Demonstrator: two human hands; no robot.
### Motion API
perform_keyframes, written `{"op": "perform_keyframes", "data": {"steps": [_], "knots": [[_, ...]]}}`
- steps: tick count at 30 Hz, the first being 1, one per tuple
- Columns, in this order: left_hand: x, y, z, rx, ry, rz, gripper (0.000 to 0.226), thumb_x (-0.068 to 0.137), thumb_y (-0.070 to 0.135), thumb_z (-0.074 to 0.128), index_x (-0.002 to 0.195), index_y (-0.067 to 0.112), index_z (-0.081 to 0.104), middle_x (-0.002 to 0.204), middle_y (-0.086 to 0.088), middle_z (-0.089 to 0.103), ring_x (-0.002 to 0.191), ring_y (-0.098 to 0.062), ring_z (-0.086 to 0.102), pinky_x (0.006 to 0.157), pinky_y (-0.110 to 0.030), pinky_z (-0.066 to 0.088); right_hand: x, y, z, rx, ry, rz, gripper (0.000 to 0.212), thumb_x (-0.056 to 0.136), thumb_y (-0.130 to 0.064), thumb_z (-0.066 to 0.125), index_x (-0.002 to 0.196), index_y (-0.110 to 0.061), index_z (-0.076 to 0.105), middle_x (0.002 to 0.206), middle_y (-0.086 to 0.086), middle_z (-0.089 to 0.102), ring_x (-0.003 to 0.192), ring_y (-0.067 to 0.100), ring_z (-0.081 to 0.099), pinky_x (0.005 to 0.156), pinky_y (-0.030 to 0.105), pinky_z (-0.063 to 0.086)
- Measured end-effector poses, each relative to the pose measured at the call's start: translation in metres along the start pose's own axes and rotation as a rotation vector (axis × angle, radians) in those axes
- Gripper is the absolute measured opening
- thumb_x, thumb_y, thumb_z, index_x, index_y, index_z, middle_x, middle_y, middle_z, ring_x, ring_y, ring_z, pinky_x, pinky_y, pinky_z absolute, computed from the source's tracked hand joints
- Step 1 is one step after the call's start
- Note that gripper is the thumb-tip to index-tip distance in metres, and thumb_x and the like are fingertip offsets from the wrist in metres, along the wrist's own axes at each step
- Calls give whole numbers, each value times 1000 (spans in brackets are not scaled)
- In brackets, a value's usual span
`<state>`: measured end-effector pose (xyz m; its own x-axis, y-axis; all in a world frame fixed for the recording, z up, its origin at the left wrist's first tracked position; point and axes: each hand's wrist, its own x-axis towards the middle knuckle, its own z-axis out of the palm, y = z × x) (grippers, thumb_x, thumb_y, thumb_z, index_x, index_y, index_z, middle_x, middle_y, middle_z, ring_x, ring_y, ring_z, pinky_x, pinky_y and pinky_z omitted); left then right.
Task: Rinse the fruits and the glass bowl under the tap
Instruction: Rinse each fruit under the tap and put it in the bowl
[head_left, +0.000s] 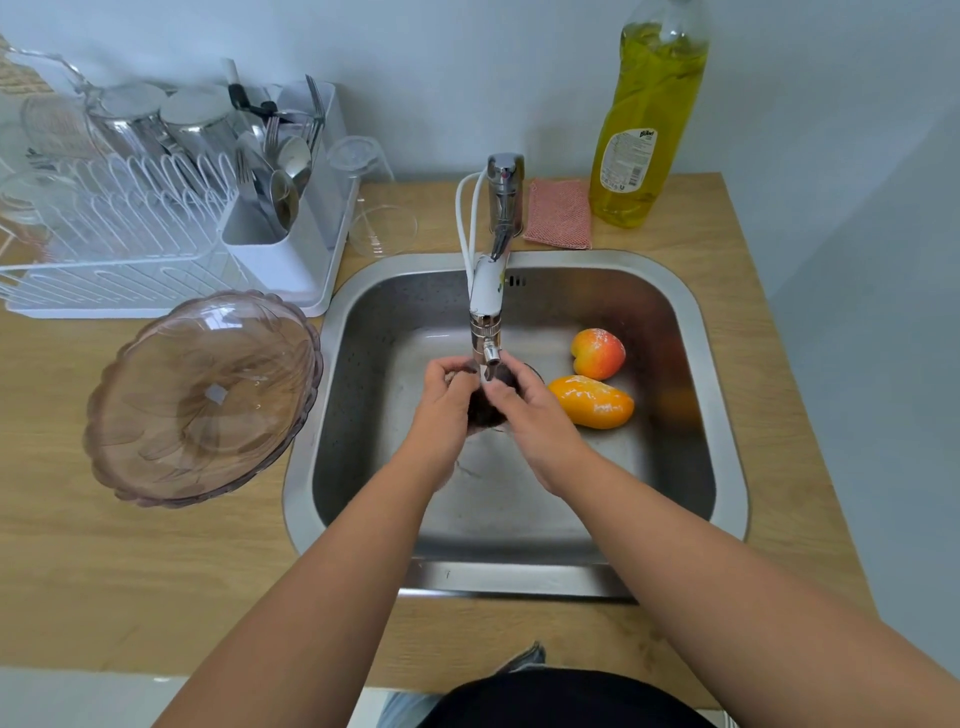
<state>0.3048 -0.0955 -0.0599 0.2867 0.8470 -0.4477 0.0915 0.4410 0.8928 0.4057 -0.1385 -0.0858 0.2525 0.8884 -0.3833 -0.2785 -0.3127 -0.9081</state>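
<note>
A dark, nearly black fruit (492, 399) sits between both hands right under the tap spout (487, 332). My left hand (447, 400) grips it from the left and my right hand (524, 415) from the right, so most of it is hidden. A red-yellow apple (597, 353) and an orange mango (592, 401) lie on the floor of the steel sink (670, 322), to the right of my hands. The tinted glass bowl (202, 397) rests on the wooden counter left of the sink, tilted toward me.
A white dish rack (156, 244) with glasses and cutlery stands at the back left. A small clear glass dish (383, 228) lies beside it. Behind the sink are a pink sponge cloth (558, 213) and a tall bottle of yellow dish soap (647, 119).
</note>
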Motion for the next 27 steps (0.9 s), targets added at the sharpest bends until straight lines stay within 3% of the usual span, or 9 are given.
{"op": "perform_keyframes", "data": {"steps": [2, 5, 8, 11, 14, 16, 19, 23, 27], "knots": [[-4, 0, 0, -12, -51, 9, 18, 101, 5, 41, 108, 21, 44, 106, -10, 58, 91, -20, 63, 84, -45, 61, 3, -6, -1, 11, 62, 0, 52, 81, -43, 56, 128, -19, 61, 126, 8, 66, 119, 25, 61, 105, 50, 46], [-10, -4, 6, -36, -39, 52, 23, 101, 3, 36, 102, 25, 43, 102, -8, 57, 86, -17, 61, 67, -30, 60, 5, -11, 1, 45, 127, -15, 32, 86, -41, 54, 105, -21, 69, 113, 14, 70, 111, 33, 63, 98, 51, 50], [-8, -10, 8, 24, 62, 100, 21, 102, 11, 35, 99, 29, 46, 104, -11, 56, 88, -21, 57, 65, -33, 57, 5, -5, 1, 59, 98, -7, 17, 94, -30, 54, 104, -25, 67, 118, 14, 68, 108, 28, 63, 88, 39, 54], [-6, -10, 4, 87, 101, 119, 15, 98, 28, 40, 92, 36, 50, 106, -11, 55, 98, -30, 57, 81, -56, 59, 3, 4, -10, 109, -50, 2, 38, 93, -22, 56, 131, -19, 59, 132, 8, 62, 123, 20, 57, 102, 35, 47], [-5, -7, 3, 89, 124, 91, 18, 98, 43, 44, 81, 41, 51, 101, -6, 59, 101, -32, 62, 83, -64, 57, 4, 10, -19, 152, -158, 3, 64, 85, -19, 60, 146, -13, 43, 144, 7, 53, 134, 21, 48, 113, 37, 37], [-5, -6, 7, 30, 139, 48, 15, 103, 40, 45, 91, 31, 49, 100, -6, 60, 99, -30, 66, 77, -56, 61, 4, 7, -19, 139, -140, 9, 63, 86, -20, 60, 147, -14, 42, 144, 6, 52, 134, 21, 48, 114, 38, 37], [-6, -11, 13, -10, 110, 50, 15, 107, 30, 42, 101, 17, 42, 110, -14, 56, 99, -29, 65, 64, -40, 63, 5, -1, -13, 37, 34, -38, 37, 94, -29, 55, 129, -20, 61, 131, 6, 63, 124, 21, 57, 108, 39, 44], [-14, -17, 20, -70, 90, 77, 10, 108, 21, 39, 99, 25, 42, 115, -10, 55, 101, -23, 62, 70, -39, 61, 7, -10, -4, -22, 201, -27, 40, 102, -36, 35, 112, -20, 70, 115, 7, 70, 109, 23, 65, 101, 45, 49], [-12, -17, 26, -226, 190, 83, 29, 108, 19, 33, 98, 32, 57, 113, -10, 61, 95, -23, 63, 64, -35, 59, 2, -6, -5, -60, 106, -12, 35, 100, -41, 36, 124, -30, 59, 133, 1, 58, 124, 17, 54, 110, 43, 40]]}}
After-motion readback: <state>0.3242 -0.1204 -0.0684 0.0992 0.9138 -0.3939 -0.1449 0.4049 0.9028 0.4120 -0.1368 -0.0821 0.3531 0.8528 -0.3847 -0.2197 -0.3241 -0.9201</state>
